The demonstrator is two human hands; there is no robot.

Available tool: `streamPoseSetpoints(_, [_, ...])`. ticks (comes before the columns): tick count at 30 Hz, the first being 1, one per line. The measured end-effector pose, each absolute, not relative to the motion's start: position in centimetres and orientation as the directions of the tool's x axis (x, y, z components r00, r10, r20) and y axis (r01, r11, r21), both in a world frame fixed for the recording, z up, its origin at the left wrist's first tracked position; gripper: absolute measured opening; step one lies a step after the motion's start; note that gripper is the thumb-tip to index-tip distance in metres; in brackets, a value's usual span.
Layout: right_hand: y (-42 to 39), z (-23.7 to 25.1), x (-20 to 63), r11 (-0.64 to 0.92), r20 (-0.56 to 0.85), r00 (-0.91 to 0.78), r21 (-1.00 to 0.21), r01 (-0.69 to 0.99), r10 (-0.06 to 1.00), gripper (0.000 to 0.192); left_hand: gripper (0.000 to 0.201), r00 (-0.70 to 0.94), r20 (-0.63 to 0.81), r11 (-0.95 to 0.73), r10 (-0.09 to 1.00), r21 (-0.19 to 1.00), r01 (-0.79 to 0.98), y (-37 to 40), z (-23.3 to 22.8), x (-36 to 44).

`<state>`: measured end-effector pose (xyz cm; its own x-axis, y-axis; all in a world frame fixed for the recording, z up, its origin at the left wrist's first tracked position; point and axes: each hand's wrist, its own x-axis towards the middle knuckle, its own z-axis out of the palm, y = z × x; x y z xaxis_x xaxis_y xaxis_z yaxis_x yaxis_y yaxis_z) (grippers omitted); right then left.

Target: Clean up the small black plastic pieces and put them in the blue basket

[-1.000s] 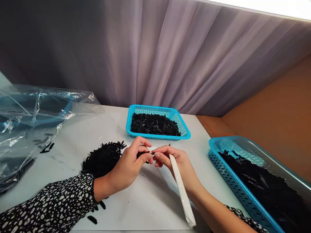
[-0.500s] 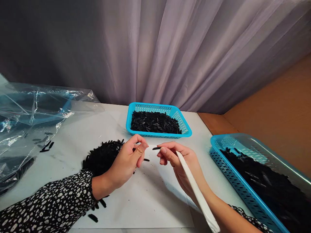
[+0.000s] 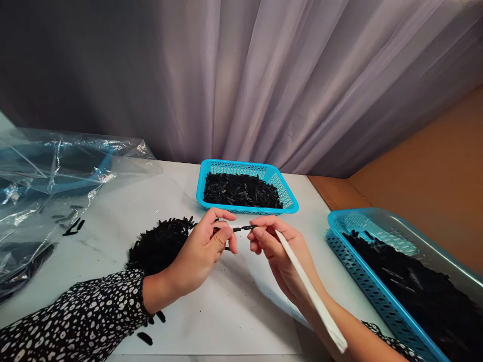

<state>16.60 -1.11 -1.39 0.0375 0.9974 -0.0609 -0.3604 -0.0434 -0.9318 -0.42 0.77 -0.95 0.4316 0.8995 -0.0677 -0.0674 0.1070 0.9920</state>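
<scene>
My left hand and my right hand meet above the white table, pinching the two ends of a thin black strip between fingertips. The right hand also grips a long white stick that runs back along my forearm. A loose pile of black strips lies just left of my left hand.
A small blue basket of black strips stands behind the hands. A larger blue basket, also full, sits at the right. Crumpled clear plastic covers the left side. Stray black strips lie near my sleeve. A grey curtain hangs behind.
My hands parted briefly, then came back together. The black strip is now held level between both hands, and the white stick swung lower to the right.
</scene>
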Motion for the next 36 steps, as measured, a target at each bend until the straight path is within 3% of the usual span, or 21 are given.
streamPoseSetpoints(4, [-1.0, -0.9, 16.6, -0.127, -0.121, -0.044, -0.867, -0.482, 0.992, 0.013, 0.020, 0.413, -0.004, 0.007, 0.911, 1.000, -0.005, 0.9, -1.1, -0.6])
streamPoseSetpoints(8, [-1.2, -0.9, 16.4, -0.226, -0.200, -0.108, -0.899, -0.375, 0.974, 0.024, 0.018, 0.435, -0.009, -0.005, 0.901, 1.000, 0.031, 0.7, -1.1, -0.6])
streamPoseSetpoints(12, [-1.6, -1.2, 16.0, -0.219, -0.176, -0.177, -0.940, -0.263, 0.968, 0.033, 0.020, 0.468, -0.040, 0.049, 0.883, 0.999, -0.008, 0.5, -1.1, -0.6])
streamPoseSetpoints(22, [-2.0, -0.4, 15.8, -0.235, -0.208, -0.117, -0.922, -0.309, 0.971, 0.043, 0.036, 0.428, -0.112, 0.166, 0.897, 0.982, -0.089, 0.9, -1.0, -0.3])
streamPoseSetpoints(28, [-2.0, -0.6, 15.8, -0.238, -0.216, -0.105, -0.922, -0.304, 0.971, 0.041, 0.019, 0.425, -0.203, 0.279, 0.882, 0.952, -0.125, 0.9, -0.4, -0.4])
streamPoseSetpoints(31, [-2.0, -0.5, 15.8, -0.240, -0.219, -0.101, -0.920, -0.309, 0.970, 0.041, 0.017, 0.434, -0.160, 0.231, 0.887, 0.966, -0.116, 0.8, -0.5, -0.4])
streamPoseSetpoints(36, [-2.3, -0.4, 15.7, -0.236, -0.214, -0.105, -0.919, -0.317, 0.971, 0.041, 0.019, 0.428, -0.011, 0.015, 0.904, 1.000, -0.006, 0.6, -0.7, -0.4])
